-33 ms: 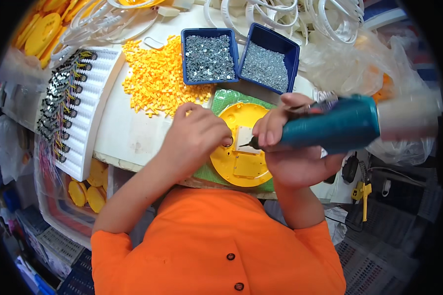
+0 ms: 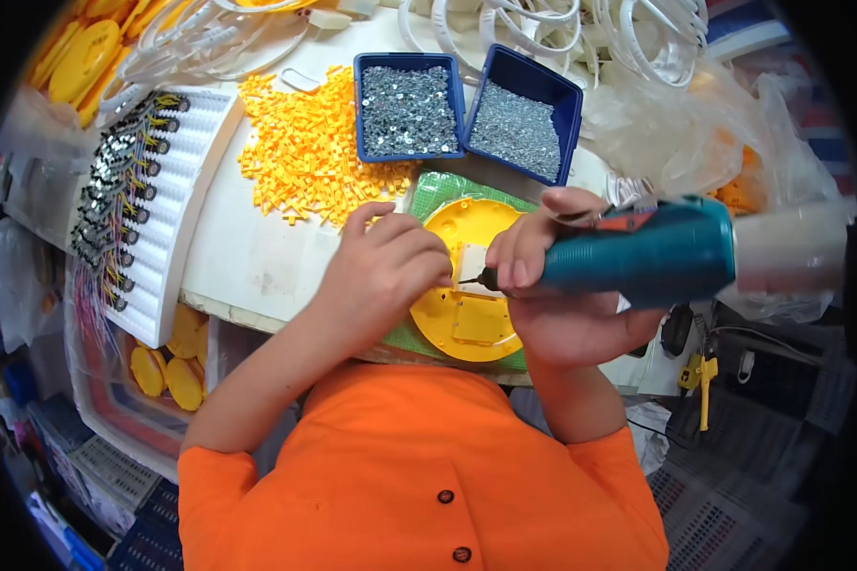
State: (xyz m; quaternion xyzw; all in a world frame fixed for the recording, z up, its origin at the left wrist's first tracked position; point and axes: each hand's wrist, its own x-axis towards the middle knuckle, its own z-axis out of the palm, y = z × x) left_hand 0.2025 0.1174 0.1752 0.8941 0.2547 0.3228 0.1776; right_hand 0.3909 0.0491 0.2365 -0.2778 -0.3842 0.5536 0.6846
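The right hand [image 2: 581, 305] is wrapped around a teal power screwdriver [image 2: 638, 255], its grip pressed tight on the barrel, with the bit pointing toward nine o'clock and meeting a small white part [image 2: 473, 262] on a yellow round disc [image 2: 467, 285]. The left hand [image 2: 386, 271] rests on the disc's nine o'clock edge, fingers curled and pinched down at the spot where the bit touches; what sits between the fingertips is hidden. The disc lies on a green mat [image 2: 448, 190] at the near edge of the white surface [image 2: 248, 257], just in front of the person's orange shirt [image 2: 419, 476].

At twelve o'clock from the disc stand two blue trays [image 2: 409, 65] full of small grey screws, side by side and touching. At eleven o'clock a heap of small orange pieces [image 2: 305, 152] spreads over the surface, close to the left hand's knuckles. Further toward nine o'clock is a white ribbed rack [image 2: 186, 181] carrying rows of wired black parts [image 2: 124, 200]. Coils of white cable [image 2: 562, 29] lie beyond the trays, and crumpled clear plastic bags [image 2: 695, 124] crowd the two o'clock side, right behind the screwdriver. More yellow discs [image 2: 167, 371] are stacked below the surface at eight o'clock.
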